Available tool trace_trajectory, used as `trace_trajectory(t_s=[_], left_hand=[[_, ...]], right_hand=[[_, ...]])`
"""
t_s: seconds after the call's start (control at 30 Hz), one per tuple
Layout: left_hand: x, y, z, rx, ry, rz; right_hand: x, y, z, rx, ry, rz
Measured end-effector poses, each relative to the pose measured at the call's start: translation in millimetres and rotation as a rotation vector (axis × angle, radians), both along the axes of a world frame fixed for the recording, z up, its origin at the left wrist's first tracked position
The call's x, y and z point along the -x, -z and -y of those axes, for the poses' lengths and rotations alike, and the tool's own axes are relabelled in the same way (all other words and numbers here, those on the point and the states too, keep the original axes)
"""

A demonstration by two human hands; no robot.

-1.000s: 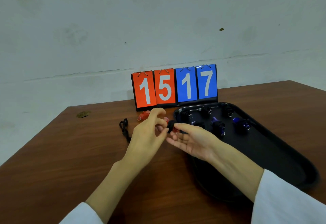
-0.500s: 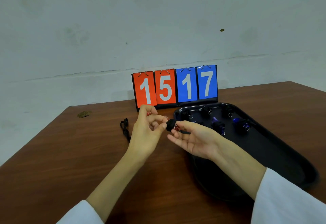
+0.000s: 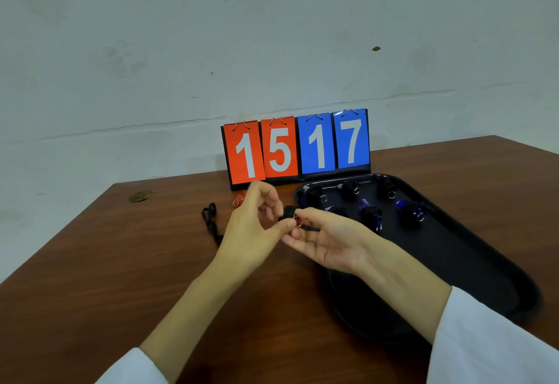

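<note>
Number cards (image 3: 298, 148) behind black tray (image 3: 472, 262)

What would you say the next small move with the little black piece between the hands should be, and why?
Probably hold the black piece steady in the left hand and let the right hand turn its small ring outward. Both hands pinch it above the table, and a black cord lies loose beside the left hand, seemingly meant for that ring.

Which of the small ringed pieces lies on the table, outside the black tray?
The red piece by the scoreboard, behind the left hand. Those in the tray are black or blue; the right hand pinches a black piece.
</note>
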State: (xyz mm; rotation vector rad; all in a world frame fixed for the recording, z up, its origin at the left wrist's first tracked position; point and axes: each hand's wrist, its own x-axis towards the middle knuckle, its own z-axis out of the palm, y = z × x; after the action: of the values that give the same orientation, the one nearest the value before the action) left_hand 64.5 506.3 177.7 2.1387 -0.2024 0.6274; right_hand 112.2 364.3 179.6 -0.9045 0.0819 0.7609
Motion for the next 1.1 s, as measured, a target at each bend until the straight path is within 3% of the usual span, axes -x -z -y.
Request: trace_trajectory(t_s=[0.27, 0.43, 0.73, 0.87, 1.1], left_hand=[[0, 0, -1, 0.079, -0.042, 0.019], [0, -2, 0, 0.208, 0.043, 0.030], [0, 5, 1, 0.256, -0.158, 0.142], [0, 8, 2, 0.318, -0.111, 0.100], [0, 9, 4, 0.231, -0.078, 0.105]], right_hand=[[-3, 2, 1, -0.037, -0.001, -0.025], [-7, -1, 4, -0.115, 0.010, -0.105], [0, 0, -1, -0.165, -0.030, -0.159], [1, -1, -2, -0.242, -0.020, -0.193], [-1, -4, 2, -0.277, -0.021, -0.205]])
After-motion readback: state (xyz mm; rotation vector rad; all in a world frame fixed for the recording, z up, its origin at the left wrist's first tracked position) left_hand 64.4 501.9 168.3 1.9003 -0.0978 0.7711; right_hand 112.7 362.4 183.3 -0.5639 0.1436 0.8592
